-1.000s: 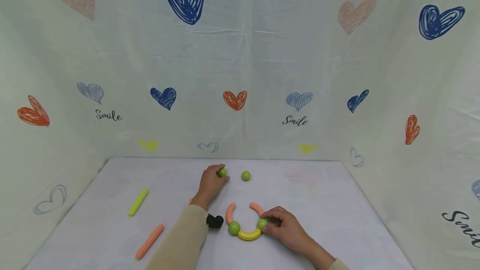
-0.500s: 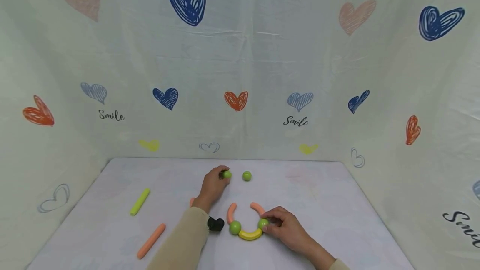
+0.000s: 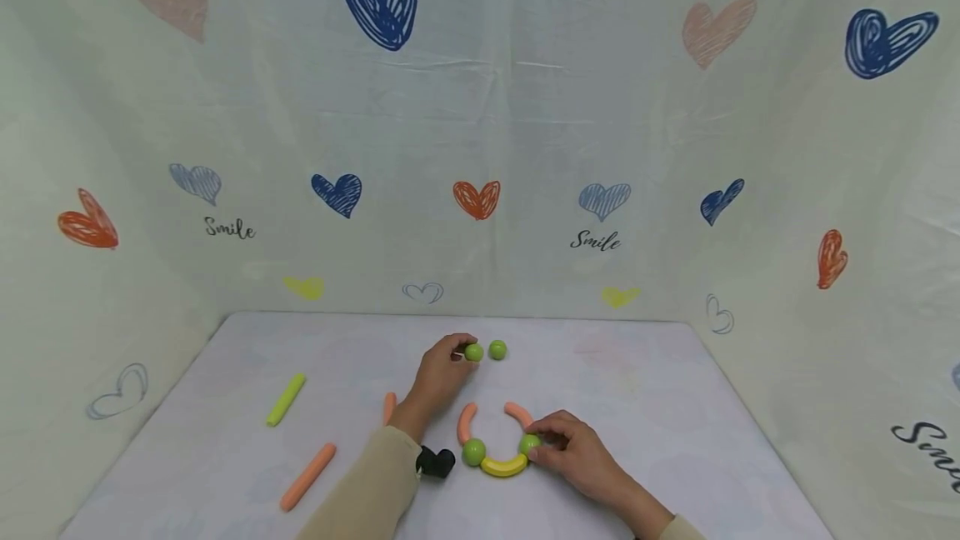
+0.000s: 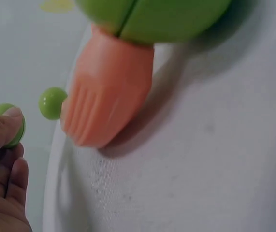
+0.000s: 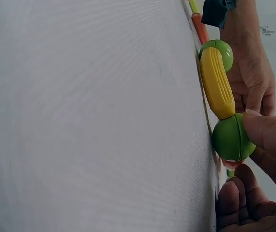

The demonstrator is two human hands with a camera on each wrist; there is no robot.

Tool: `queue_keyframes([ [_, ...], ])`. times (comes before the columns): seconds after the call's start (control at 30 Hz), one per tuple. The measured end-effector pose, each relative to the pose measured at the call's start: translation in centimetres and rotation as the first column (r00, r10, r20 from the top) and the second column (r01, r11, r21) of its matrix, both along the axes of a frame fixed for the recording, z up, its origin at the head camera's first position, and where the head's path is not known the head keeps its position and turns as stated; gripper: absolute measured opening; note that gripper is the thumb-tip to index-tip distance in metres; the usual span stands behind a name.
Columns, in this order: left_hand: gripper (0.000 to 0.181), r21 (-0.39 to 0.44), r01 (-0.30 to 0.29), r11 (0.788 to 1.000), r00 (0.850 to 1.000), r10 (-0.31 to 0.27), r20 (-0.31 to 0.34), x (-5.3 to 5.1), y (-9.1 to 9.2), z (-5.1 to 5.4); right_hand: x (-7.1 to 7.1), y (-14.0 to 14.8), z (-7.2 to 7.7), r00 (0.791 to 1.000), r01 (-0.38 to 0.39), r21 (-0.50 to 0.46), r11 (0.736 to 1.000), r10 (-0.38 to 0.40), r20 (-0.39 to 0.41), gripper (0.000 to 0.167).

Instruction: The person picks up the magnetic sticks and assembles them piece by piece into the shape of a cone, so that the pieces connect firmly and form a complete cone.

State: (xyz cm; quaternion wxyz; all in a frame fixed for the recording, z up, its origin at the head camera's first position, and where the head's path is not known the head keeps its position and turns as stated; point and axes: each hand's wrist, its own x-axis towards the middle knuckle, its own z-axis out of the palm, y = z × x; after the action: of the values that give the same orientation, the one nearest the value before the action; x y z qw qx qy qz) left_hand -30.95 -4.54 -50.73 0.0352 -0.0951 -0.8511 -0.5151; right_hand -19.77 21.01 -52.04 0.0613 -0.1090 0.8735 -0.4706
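Observation:
Between thumb and fingers my left hand [image 3: 442, 369] pinches a green ball [image 3: 474, 352] at the far part of the table. Just right of it, a small gap away, lies another green ball [image 3: 498, 349]. Nearer, curved pieces form a U open at the back: a yellow grooved curve [image 3: 504, 466] at the bottom, a green ball [image 3: 473, 452] at its left end, and salmon curves [image 3: 466, 423] [image 3: 517, 414] up both sides. My right hand [image 3: 573, 452] pinches the green ball [image 5: 232, 137] at the yellow curve's right end. Its fingers partly cover that ball.
Left on the white table [image 3: 675, 407] lie a yellow-green stick [image 3: 287, 399] and a salmon stick [image 3: 308, 477]. Another salmon piece [image 3: 389, 407] is partly hidden behind the left wrist. A black camera mount [image 3: 437, 462] sits on that wrist. A heart-printed curtain stands behind.
My left hand has moved right with its green ball, closing most of the distance to the other far ball. My right hand keeps its hold on the near ball.

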Motion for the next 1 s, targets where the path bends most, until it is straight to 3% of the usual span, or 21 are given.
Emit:
queue_keyframes([
  [0.23, 0.037, -0.04, 0.032, 0.999, 0.999, -0.032, 0.01, 1.5, 0.8, 0.4, 0.0, 0.1, -0.1, 1.0, -0.003, -0.004, 1.0, 0.004, 0.016, 0.028],
  [0.57, 0.034, -0.092, 0.07, 0.993, 0.998, -0.07, 0.002, 3.1, 1.0, -0.5, -0.1, 0.2, -0.3, 1.0, -0.003, 0.002, 1.0, 0.003, 0.001, 0.027],
  [0.73, 0.033, -0.129, 0.066, 0.989, 0.997, -0.061, 0.038, 3.6, 1.2, -0.7, -0.1, 0.2, -0.4, 1.0, -0.003, 0.007, 1.0, 0.003, -0.003, 0.028],
  [1.0, 0.033, -0.199, 0.053, 0.978, 0.998, -0.048, 0.03, 4.5, 1.3, -1.1, -0.1, 0.1, -0.3, 1.0, 0.004, 0.011, 1.0, -0.004, -0.014, 0.028],
])
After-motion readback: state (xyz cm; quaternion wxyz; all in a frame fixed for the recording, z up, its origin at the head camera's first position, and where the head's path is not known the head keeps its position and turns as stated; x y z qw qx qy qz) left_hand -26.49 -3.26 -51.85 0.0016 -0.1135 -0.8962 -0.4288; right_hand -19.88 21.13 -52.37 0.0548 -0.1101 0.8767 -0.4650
